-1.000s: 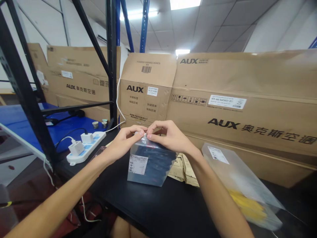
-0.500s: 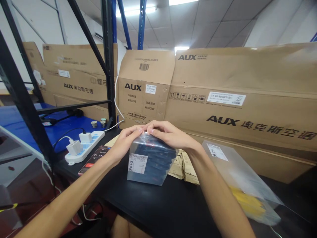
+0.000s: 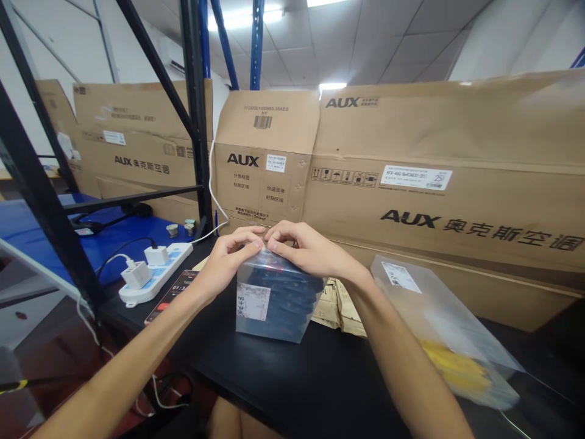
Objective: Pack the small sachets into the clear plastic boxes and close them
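A clear plastic bag (image 3: 278,305) stands upright on the black table (image 3: 301,378), filled with dark blue packets and bearing a white printed label (image 3: 253,302) on its left side. My left hand (image 3: 231,256) pinches the bag's top edge, thumb on the near side. Close beside it, my right hand (image 3: 304,250) grips the same edge with bent fingers. The two thumbs nearly meet at the top middle. Behind the right wrist lie tan paper packets (image 3: 340,308), partly hidden by the bag and my forearm.
To the right lies a larger frosted bag (image 3: 439,323) with yellow contents. A white power strip (image 3: 158,274) and a phone (image 3: 171,296) are on the left. Cardboard sheets (image 3: 388,140) wall off the back, and a black metal frame (image 3: 196,122) rises at left.
Both hands stay on the bag's top edge, with the thumbs shifted slightly. The camera view has moved a little; the bag stands in the same place.
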Tool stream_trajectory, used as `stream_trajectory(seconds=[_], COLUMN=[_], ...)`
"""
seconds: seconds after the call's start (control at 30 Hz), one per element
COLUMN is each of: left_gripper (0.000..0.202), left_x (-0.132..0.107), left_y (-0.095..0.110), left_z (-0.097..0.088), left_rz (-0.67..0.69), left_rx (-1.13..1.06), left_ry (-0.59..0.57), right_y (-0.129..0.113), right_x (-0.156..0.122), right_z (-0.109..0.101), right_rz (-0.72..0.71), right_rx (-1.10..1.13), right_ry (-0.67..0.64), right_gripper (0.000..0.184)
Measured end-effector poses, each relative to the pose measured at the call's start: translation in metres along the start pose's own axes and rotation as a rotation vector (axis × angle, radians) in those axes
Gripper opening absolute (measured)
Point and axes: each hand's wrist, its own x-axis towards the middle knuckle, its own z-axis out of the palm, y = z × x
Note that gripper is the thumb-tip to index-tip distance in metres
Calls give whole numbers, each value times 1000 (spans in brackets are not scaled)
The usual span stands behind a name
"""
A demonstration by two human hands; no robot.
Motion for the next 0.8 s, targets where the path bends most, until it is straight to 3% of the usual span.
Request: stream_trajectory(seconds=[0.23, 0.4, 0.5, 0.63, 0.73, 0.8], left_gripper=[26, 34, 33, 25, 25, 23], left_x=[-3, -1, 1, -19, -55, -80], left_y=[1, 1, 2, -3, -26, -51], left_z=[-1, 2, -1, -6, -8, -8], left_rz=[24, 9, 35, 26, 58, 83], left_rx=[72, 25, 30, -1, 87, 156], left_ry=[37, 153, 236, 358, 449, 482], right_y=[2, 1, -7, -22, -22, -13], right_x=[1, 0, -4, -12, -28, -52], right_z=[3, 2, 3, 4, -10, -29], right_rz=[43, 13, -36, -23, 31, 119], right_rx=[73, 158, 136, -124, -101, 19], right_ry=[21, 54, -22, -109, 65, 372], right_gripper=[12, 15, 30, 69, 69, 67])
